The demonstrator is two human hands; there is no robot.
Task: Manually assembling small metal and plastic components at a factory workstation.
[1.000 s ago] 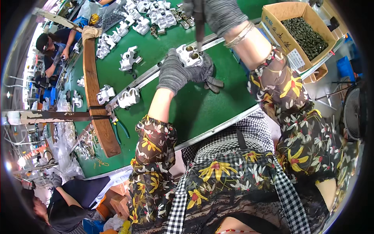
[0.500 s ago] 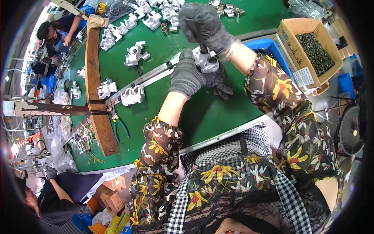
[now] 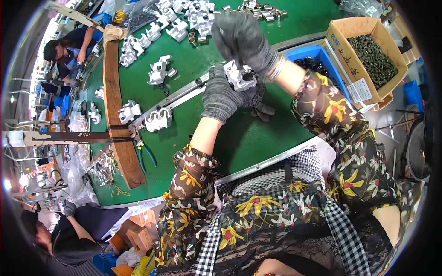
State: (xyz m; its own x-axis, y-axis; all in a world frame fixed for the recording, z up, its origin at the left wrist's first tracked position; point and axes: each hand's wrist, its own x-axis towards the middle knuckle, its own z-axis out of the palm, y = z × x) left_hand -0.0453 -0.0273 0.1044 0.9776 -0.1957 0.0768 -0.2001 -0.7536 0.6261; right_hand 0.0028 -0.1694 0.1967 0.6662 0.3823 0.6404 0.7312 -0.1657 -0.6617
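Observation:
My left hand [image 3: 223, 96], in a grey knit glove, is closed round a silver metal casting [image 3: 240, 77] that looks like a brake caliper housing. A round bore in the casting faces me. Just above it, my gloved right hand [image 3: 241, 41] is curled into a fist, slightly blurred. Whatever that fist holds is mostly hidden; the earlier frame shows a dark shaft between it and the casting. A similar housing [image 3: 159, 119] with two bores lies left of my left hand on the green tabletop [image 3: 239, 142].
More housings [image 3: 177, 30] and shiny metal cylinders [image 3: 262, 10] lie at the far side. A metal rail [image 3: 179, 94] and a curved wooden beam [image 3: 113, 87] cross the table. Pliers [image 3: 146, 156] lie near the beam. At right stand a blue bin [image 3: 317, 53] and a carton of small dark parts [image 3: 373, 60].
My right fist stays over the casting, shifted slightly, and the dark shaft beneath it no longer shows plainly. The casting has tilted a little in my left hand. The whole view has shifted slightly.

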